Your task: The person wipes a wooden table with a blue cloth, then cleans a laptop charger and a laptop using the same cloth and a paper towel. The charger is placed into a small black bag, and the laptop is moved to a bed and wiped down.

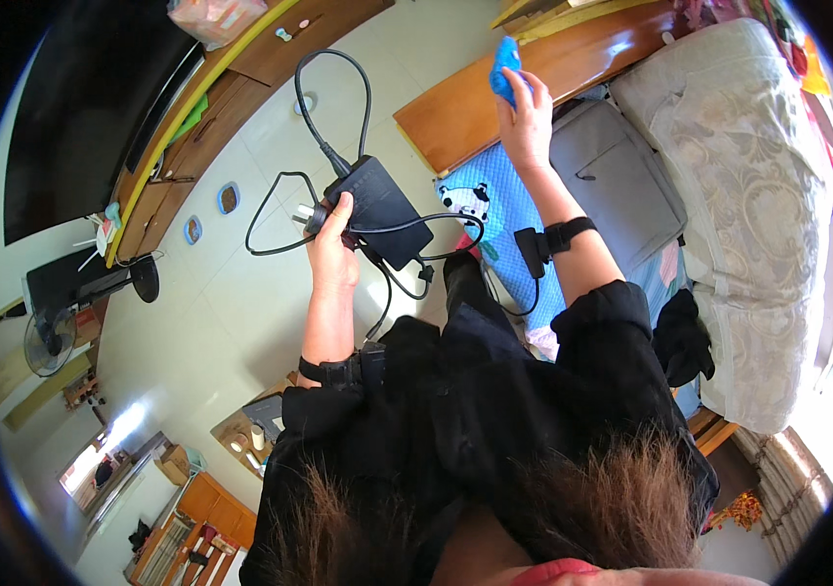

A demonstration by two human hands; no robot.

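My left hand [336,242] grips a black power adapter [379,205] together with its three-pin plug [306,214], whose metal prongs point away to the left. The black cable [366,80] loops above, left and right of the adapter. Raised over the wooden bed board, my right hand [528,121] holds a crumpled blue cloth [506,72] between its fingers. A black device is strapped to each of my forearms, with a cord hanging from it.
A blue panda-print mat [493,198], a gray case [607,176] and a patterned mattress [739,190] lie at the right. Along the left stand a wooden cabinet [218,110], a television [94,110] and a fan [51,343]. Small blue bowls [228,198] sit on the tiled floor.
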